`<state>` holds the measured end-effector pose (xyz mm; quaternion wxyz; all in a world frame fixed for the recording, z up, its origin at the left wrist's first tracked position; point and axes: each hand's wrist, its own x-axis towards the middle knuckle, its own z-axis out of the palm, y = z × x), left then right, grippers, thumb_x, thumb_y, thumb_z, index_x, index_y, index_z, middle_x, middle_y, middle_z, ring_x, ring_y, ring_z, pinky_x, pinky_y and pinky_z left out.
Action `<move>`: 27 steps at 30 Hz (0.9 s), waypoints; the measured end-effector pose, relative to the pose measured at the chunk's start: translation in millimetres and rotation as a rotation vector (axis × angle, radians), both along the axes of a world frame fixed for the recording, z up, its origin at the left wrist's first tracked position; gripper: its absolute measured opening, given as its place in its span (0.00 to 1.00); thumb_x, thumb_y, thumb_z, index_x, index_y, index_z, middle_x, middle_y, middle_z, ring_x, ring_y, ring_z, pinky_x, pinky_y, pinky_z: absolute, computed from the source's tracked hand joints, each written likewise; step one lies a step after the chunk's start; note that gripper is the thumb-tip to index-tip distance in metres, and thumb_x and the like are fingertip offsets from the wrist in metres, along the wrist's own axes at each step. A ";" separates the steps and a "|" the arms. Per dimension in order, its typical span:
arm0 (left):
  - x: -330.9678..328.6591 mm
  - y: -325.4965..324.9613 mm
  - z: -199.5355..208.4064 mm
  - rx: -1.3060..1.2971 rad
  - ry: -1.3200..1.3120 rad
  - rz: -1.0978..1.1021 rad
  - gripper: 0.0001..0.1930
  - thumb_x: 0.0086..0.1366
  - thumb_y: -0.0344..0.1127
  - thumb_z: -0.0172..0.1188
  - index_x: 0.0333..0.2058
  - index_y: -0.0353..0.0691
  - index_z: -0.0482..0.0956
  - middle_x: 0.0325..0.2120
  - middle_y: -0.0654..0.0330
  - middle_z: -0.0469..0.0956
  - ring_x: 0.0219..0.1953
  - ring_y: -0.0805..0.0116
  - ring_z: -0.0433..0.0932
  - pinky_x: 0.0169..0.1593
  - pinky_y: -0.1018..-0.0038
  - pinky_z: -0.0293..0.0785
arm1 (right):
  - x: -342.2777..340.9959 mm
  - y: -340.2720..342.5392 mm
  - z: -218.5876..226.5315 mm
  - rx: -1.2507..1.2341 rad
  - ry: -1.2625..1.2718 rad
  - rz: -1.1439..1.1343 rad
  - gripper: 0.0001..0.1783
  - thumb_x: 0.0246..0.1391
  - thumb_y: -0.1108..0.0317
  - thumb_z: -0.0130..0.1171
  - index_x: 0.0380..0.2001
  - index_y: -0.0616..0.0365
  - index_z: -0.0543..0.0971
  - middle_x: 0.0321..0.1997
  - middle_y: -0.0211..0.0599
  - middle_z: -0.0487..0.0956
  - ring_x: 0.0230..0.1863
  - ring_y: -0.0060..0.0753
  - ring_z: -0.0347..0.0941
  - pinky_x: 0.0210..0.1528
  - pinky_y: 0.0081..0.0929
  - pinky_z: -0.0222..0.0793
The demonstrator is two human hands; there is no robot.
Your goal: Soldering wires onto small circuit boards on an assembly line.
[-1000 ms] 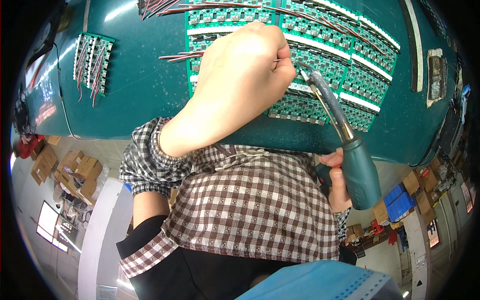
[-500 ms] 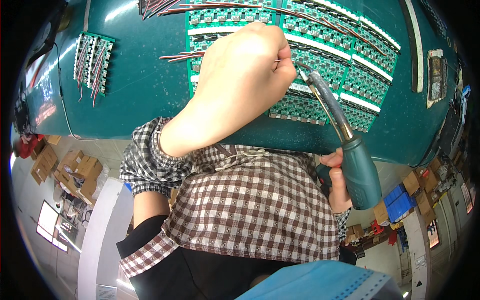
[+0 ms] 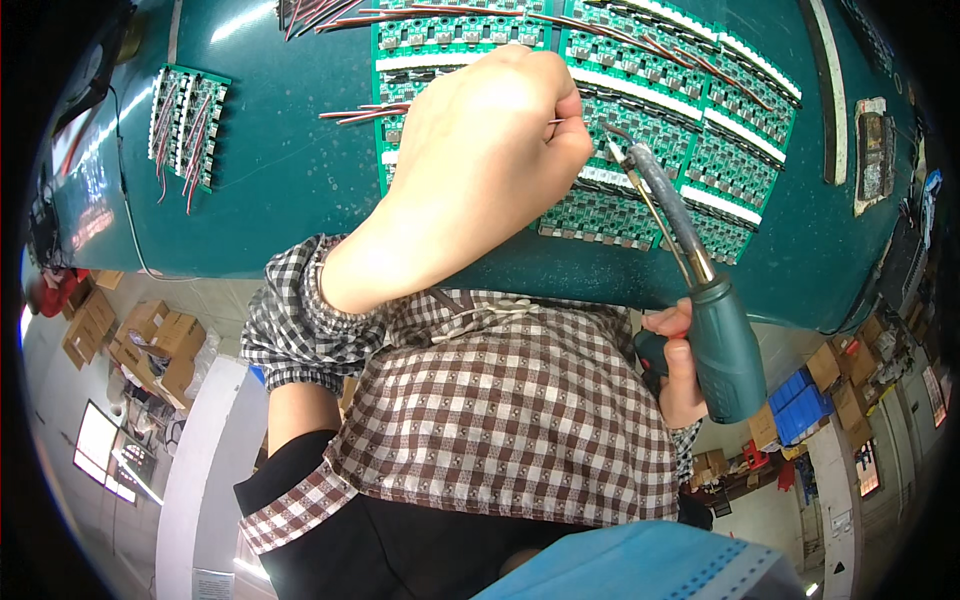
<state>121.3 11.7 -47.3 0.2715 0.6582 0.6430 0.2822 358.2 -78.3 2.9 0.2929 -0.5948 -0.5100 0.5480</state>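
My left hand (image 3: 485, 140) is closed in a pinch over the green circuit boards (image 3: 630, 115); a short end of thin wire (image 3: 556, 121) shows at its fingertips. Several red, white and dark wires (image 3: 362, 113) stick out on the other side of that hand, and whether it holds them too is hidden. With fingers wrapped round its green handle, my right hand (image 3: 682, 375) grips a soldering gun (image 3: 727, 345). The gun's tip and its thin feed tube (image 3: 650, 200) point up and left over the boards, a little right of my left fingertips, apart from them.
A smaller board panel with wires (image 3: 187, 130) lies at the left of the green table (image 3: 280, 190). More loose wires (image 3: 320, 15) rest at the far edge. On the right are a pale strip (image 3: 830, 90) and a worn dark block (image 3: 873, 160). Cardboard boxes (image 3: 160, 345) stand below the table.
The soldering gun's tip has shifted slightly right and down, away from my left fingertips, and its handle has moved a little lower. My left hand has stayed in place.
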 end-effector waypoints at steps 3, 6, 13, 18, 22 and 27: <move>-0.1 -0.5 0.4 -0.003 0.003 0.003 0.04 0.50 0.26 0.62 0.25 0.37 0.76 0.18 0.61 0.70 0.21 0.69 0.71 0.27 0.74 0.69 | 6.0 0.2 0.4 -0.005 -0.011 0.022 0.25 0.57 0.61 0.60 0.50 0.70 0.70 0.37 0.42 0.76 0.38 0.40 0.76 0.44 0.38 0.75; -0.1 -1.5 0.3 -0.001 0.010 -0.002 0.04 0.50 0.26 0.62 0.25 0.38 0.75 0.18 0.61 0.70 0.22 0.69 0.72 0.27 0.74 0.69 | -0.2 -1.3 4.0 -0.038 -0.015 -0.023 0.26 0.57 0.60 0.60 0.51 0.70 0.70 0.39 0.44 0.78 0.39 0.42 0.77 0.44 0.40 0.76; 0.4 -6.4 -1.5 0.012 0.026 0.005 0.05 0.51 0.27 0.63 0.26 0.39 0.75 0.20 0.62 0.71 0.23 0.69 0.72 0.27 0.73 0.70 | 1.9 -0.4 0.4 -0.023 0.010 -0.027 0.27 0.57 0.60 0.60 0.51 0.72 0.70 0.38 0.44 0.77 0.39 0.42 0.77 0.43 0.39 0.77; 1.0 -6.5 -0.6 0.000 0.026 0.011 0.05 0.51 0.27 0.63 0.26 0.39 0.75 0.20 0.62 0.71 0.23 0.69 0.71 0.26 0.73 0.69 | 6.7 -3.6 -3.9 -0.022 0.022 0.014 0.26 0.56 0.62 0.60 0.51 0.72 0.70 0.37 0.42 0.75 0.40 0.39 0.74 0.44 0.40 0.77; 0.7 -6.1 1.3 -0.026 0.023 0.020 0.05 0.51 0.27 0.63 0.26 0.39 0.76 0.20 0.62 0.71 0.23 0.69 0.71 0.26 0.74 0.68 | 8.0 -2.3 -2.8 -0.051 0.019 0.048 0.25 0.56 0.64 0.60 0.51 0.72 0.69 0.36 0.41 0.74 0.40 0.37 0.73 0.45 0.41 0.76; 0.6 -5.4 1.1 -0.028 0.014 0.019 0.04 0.50 0.27 0.62 0.26 0.39 0.75 0.19 0.62 0.70 0.23 0.69 0.71 0.27 0.73 0.68 | 6.0 -1.8 -3.0 -0.057 0.038 0.030 0.25 0.56 0.65 0.60 0.51 0.72 0.69 0.35 0.40 0.73 0.39 0.36 0.72 0.46 0.41 0.75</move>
